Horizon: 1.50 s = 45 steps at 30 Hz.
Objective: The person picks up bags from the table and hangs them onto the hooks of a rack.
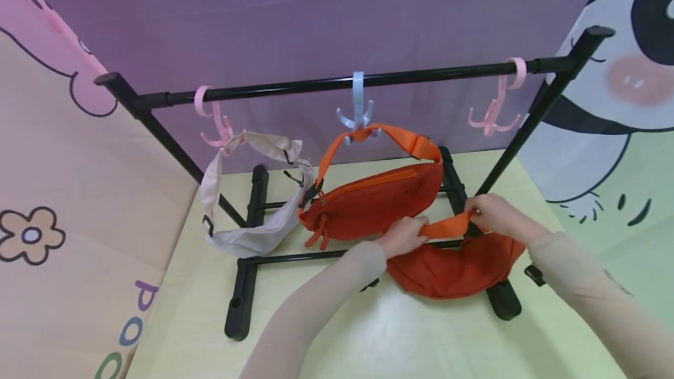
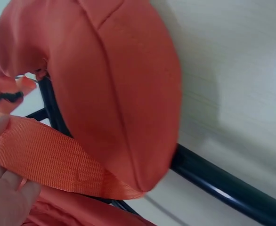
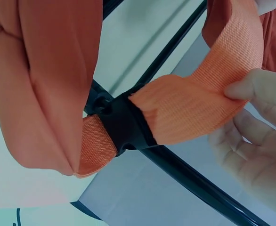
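A red-orange waist bag (image 1: 453,271) hangs low in front of the rack's right side, held up by its orange strap (image 1: 447,227). My left hand (image 1: 404,237) grips the strap at its left part, thumb on one face and fingers on the other in the left wrist view. At the strap's right part, my right hand (image 1: 494,216) pinches the webbing between thumb and fingers. In the right wrist view a black buckle (image 3: 124,122) joins the strap near one end of the bag. Just behind my left hand, another red-orange waist bag (image 1: 374,200) hangs by its strap.
A black rack (image 1: 295,88) stands on the pale table (image 1: 389,332). From its bar hang a pink hook (image 1: 216,119) with a white waist bag (image 1: 268,230), a blue hook (image 1: 359,104) bearing the second orange bag, and a bare pink hook (image 1: 497,104) at right.
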Available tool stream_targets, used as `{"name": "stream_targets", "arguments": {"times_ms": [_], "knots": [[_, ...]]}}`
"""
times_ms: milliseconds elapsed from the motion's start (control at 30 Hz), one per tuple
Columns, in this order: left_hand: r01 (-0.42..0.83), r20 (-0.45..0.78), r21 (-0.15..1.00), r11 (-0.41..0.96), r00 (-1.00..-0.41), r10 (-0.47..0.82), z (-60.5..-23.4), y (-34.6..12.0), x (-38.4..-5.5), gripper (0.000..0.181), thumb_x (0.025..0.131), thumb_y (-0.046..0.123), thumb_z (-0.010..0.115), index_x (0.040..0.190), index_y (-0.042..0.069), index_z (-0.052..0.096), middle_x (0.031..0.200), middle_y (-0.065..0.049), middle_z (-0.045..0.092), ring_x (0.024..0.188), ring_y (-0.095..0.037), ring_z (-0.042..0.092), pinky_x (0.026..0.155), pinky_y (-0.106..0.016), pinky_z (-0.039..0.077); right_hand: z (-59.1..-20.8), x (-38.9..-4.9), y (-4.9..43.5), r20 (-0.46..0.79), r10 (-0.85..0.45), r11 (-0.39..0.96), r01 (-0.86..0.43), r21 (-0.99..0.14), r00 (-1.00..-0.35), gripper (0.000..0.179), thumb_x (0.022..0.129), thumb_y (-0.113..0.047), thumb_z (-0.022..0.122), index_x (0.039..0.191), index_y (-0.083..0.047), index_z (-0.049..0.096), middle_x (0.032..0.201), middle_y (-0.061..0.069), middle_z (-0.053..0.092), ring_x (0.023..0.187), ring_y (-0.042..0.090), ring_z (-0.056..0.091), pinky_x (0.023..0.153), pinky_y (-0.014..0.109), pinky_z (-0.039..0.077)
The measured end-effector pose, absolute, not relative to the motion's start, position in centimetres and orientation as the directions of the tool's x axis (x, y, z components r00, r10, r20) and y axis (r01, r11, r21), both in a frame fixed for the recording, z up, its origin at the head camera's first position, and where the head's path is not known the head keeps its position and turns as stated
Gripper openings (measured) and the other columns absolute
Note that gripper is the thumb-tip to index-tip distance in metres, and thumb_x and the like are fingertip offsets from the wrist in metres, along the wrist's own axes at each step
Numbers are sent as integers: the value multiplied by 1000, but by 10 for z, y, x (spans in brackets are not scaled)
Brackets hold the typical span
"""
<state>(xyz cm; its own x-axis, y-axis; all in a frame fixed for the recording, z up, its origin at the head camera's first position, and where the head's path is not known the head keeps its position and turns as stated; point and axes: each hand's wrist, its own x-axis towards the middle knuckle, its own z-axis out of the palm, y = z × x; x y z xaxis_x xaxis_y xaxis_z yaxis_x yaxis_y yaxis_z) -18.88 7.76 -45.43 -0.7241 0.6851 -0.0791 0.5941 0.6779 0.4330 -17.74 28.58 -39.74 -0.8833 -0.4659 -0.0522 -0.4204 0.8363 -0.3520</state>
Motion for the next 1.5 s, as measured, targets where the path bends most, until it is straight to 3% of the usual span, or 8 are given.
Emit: {"name": "stream_targets", "arguments": {"times_ms": [167, 467, 633, 767, 1033, 1300, 1500], "knots": [[608, -22, 448, 655, -725, 688, -448, 77, -183, 19, 85, 20, 60, 99, 9, 54, 76, 3, 58, 61, -5, 49, 55, -13, 37, -388, -175, 282, -21, -414, 852, -380, -360, -910, 14, 73, 7, 57, 71, -6, 61, 60, -3, 51, 53, 11, 43, 53, 28, 39], [493, -53, 616, 614, -752, 656, -440, 74, -176, 14, 88, 15, 55, 93, 10, 43, 58, 1, 49, 49, -8, 45, 46, -16, 34, -380, -173, 280, 42, -337, 875, -329, -356, -940, 7, 77, 3, 53, 78, -2, 58, 61, -1, 52, 52, 11, 45, 53, 29, 39], [403, -63, 724, 560, -769, 636, -433, 70, -175, 15, 87, 11, 55, 93, 12, 40, 62, 3, 52, 51, -4, 51, 49, -16, 37, -372, -169, 281, 80, -333, 865, -338, -370, -940, 5, 79, 0, 53, 82, -2, 57, 59, -1, 51, 53, 12, 45, 53, 29, 38], [360, -43, 776, 517, -789, 613, -427, 67, -174, 18, 86, 7, 55, 92, 12, 39, 65, 2, 53, 54, -5, 51, 49, -17, 39, -365, -165, 282, 112, -316, 853, -334, -401, -942, 5, 80, -1, 54, 84, -4, 56, 60, -1, 51, 62, 15, 44, 53, 29, 38], [306, 1, 858, 413, -804, 595, -416, 66, -172, 22, 82, 2, 59, 92, 8, 41, 74, -4, 58, 57, -5, 54, 51, -15, 42, -356, -162, 282, 146, -296, 784, -327, -527, -944, 7, 82, 3, 51, 86, -2, 53, 81, 8, 56, 73, 21, 55, 64, 37, 48], [257, -16, 903, 344, -780, 625, -401, 59, -170, 25, 81, 13, 64, 94, 11, 43, 87, 2, 51, 73, -6, 51, 62, -15, 43, -345, -159, 287, 92, -274, 715, -267, -647, -957, 9, 87, -6, 49, 94, -3, 54, 90, 10, 57, 77, 1, 53, 63, 21, 48], [255, 19, 923, 288, -778, 628, -383, 53, -166, 27, 79, 14, 66, 94, 11, 44, 90, 1, 52, 73, -7, 51, 65, -15, 44, -332, -158, 292, 62, -269, 668, -233, -707, -961, 13, 85, -5, 50, 97, -2, 56, 92, 7, 58, 74, 4, 58, 61, 21, 48]]}}
